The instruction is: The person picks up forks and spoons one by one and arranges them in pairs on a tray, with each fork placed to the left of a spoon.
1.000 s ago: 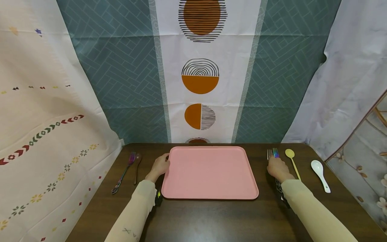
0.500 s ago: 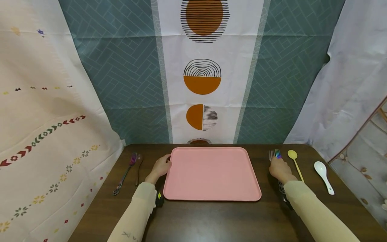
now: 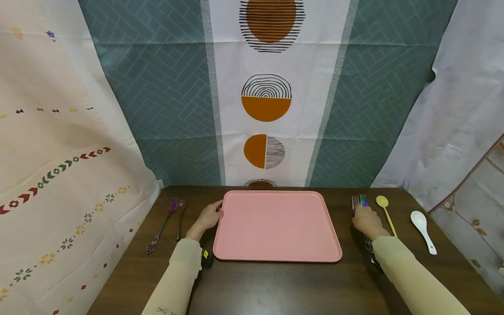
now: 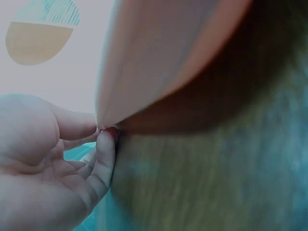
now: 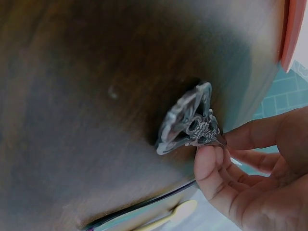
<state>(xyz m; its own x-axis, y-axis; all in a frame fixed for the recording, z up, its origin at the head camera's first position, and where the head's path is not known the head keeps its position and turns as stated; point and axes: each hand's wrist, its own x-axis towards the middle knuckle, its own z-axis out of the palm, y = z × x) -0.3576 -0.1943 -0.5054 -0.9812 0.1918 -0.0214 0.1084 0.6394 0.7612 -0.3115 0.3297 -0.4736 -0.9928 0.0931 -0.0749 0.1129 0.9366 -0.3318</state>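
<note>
A pink rectangular tray (image 3: 277,225) lies on the dark wooden table. My left hand (image 3: 208,215) pinches its left rim; the left wrist view has the thumb (image 4: 79,126) on one side of the rim and the fingers (image 4: 102,161) on the other. Right of the tray, my right hand (image 3: 366,220) pinches a silver fork (image 3: 355,200) by its handle. The ornate openwork end of that handle (image 5: 190,122) juts from between thumb and fingers in the right wrist view. Alongside it is a rainbow-coloured fork (image 3: 363,200), mostly covered by the hand in the head view.
Farther right lie a yellow spoon (image 3: 386,214) and a white spoon (image 3: 423,232). At the left are a purple-and-green fork (image 3: 163,225) and a small brown spoon (image 3: 180,218). Patterned cloths (image 3: 189,109) hang behind and beside the table (image 3: 252,284).
The head view has shifted slightly, so the tray and cutlery sit a little farther right in it. Both hands keep their holds.
</note>
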